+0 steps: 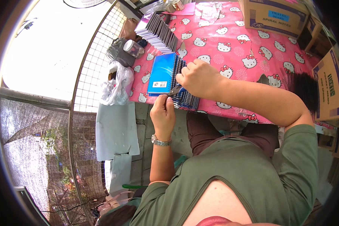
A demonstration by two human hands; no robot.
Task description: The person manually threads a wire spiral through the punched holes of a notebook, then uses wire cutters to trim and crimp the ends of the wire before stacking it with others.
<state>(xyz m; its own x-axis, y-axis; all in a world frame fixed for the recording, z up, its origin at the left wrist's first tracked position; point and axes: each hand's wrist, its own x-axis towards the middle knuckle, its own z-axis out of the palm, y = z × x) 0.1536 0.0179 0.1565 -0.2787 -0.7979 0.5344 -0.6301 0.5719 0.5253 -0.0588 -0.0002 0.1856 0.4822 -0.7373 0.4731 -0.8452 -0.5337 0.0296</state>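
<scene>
A stack of blue-covered spiral notebooks (161,69) lies near the table's front edge, its dark wire bindings along the right side. My right hand (200,78) is closed round a pair of pliers with dark blue handles (176,89). Their metal jaws are at the near end of the top notebook's binding. My left hand (163,113), with a watch on its wrist, is closed in a pinch at the notebook's near edge, just by the jaws. Whatever its fingertips hold is too small to make out.
Behind stands a long row of spiral notebooks (158,34). A lidded clear jar (133,49) and a plastic bag (117,84) sit at the left edge. Cardboard boxes (273,19) stand far right, beside a dark bristly bundle (304,88). A pink patterned cloth (233,41) covers the table.
</scene>
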